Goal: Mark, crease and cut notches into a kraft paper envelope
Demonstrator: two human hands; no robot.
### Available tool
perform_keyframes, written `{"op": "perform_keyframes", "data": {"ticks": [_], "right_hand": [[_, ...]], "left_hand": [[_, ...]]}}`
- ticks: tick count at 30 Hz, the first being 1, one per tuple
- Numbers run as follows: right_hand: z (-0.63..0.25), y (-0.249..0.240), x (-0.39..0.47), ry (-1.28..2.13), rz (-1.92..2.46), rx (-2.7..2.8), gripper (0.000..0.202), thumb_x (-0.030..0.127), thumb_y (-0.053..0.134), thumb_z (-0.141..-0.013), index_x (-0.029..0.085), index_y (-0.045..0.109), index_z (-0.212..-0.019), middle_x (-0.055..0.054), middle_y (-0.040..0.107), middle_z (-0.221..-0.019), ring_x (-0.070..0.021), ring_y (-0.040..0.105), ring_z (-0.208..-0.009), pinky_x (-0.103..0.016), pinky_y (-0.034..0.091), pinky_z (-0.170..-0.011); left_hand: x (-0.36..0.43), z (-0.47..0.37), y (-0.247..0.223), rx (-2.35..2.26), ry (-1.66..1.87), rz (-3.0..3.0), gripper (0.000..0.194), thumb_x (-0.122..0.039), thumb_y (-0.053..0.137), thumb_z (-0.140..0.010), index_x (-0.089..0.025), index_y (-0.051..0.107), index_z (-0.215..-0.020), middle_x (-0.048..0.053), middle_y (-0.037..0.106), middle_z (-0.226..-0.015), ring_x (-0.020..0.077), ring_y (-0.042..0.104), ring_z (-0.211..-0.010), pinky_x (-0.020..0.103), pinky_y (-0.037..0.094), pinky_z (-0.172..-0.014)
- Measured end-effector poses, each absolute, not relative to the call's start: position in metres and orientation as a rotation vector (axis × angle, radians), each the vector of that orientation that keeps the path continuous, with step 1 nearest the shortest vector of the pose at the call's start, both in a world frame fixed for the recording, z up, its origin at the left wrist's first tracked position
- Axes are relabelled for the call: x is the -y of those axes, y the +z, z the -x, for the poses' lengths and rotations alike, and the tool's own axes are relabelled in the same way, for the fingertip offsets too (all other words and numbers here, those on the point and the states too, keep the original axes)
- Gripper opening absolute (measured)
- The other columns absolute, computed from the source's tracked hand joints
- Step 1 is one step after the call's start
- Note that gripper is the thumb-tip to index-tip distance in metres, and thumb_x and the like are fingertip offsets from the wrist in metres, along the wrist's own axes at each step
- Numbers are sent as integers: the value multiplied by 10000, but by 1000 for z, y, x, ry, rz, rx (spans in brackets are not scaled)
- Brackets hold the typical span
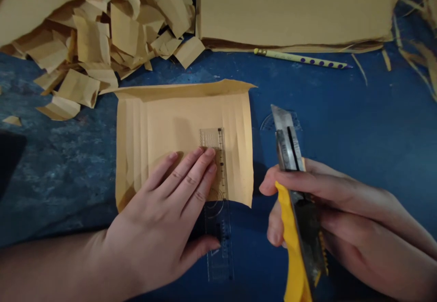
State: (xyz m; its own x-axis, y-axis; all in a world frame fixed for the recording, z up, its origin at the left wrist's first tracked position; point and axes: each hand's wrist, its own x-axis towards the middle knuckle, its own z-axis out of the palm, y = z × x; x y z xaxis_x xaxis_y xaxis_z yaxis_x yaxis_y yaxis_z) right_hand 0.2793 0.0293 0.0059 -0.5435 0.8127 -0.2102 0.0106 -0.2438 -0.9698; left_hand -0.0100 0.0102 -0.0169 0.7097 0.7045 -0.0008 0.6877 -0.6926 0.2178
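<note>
Partly hidden beneath the fingers of the left hand (160, 206), laid flat and nearly together, thumb apart: a clear plastic ruler (220, 197), long axis running away from the body, across a creased brown paper sheet (170, 120) on the blue worktop (341, 106). To the right, clamped in the fingers of the right hand (351, 206), a metal-and-yellow cutter (303, 220), blade pointing away and slightly left, lower end cut off. Behind the blade, mostly covered, a transparent protractor (268, 127). Farther out, a spotted pencil (303, 59), stacked paper (293, 11), curled scraps (92, 47).
</note>
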Motion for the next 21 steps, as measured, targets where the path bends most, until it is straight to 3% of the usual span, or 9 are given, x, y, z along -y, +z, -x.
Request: {"op": "perform_keyframes", "data": {"ticks": [5,10,16,21], "right_hand": [[-275,-1,-34,1651,1013,1646,673,32,487,-1025,513,621,-1477,-31,714,-1230,-181,795,-893,-291,696,-718],[-271,-2,-36,1482,1015,1801,714,31,536,-987,522,576,-1504,-28,712,-1134,-201,764,-891,-340,680,-719],[-273,-2,-35,1273,1002,2009,562,77,667,-933,381,625,-1403,-22,751,-1072,-205,759,-896,-330,674,-787],[-264,-5,-33,879,802,2257,329,178,730,-974,241,673,-1292,-77,790,-1201,-264,722,-1228,-462,596,-1102]], "left_hand": [[-12,11,-16,-1101,134,-2723,853,-645,423,-1058,14,405,-1600,228,319,-1754,381,313,-1642,488,85,-1385],[-11,10,-17,-1116,148,-2708,874,-674,411,-1056,-17,377,-1631,202,313,-1763,368,301,-1649,496,112,-1387],[-11,9,-17,-1122,147,-2705,859,-657,408,-1063,-11,384,-1630,206,339,-1751,373,332,-1635,497,123,-1385],[-11,10,-17,-1111,156,-2699,876,-682,441,-1047,-2,438,-1599,214,343,-1747,378,329,-1634,480,78,-1386]]}}
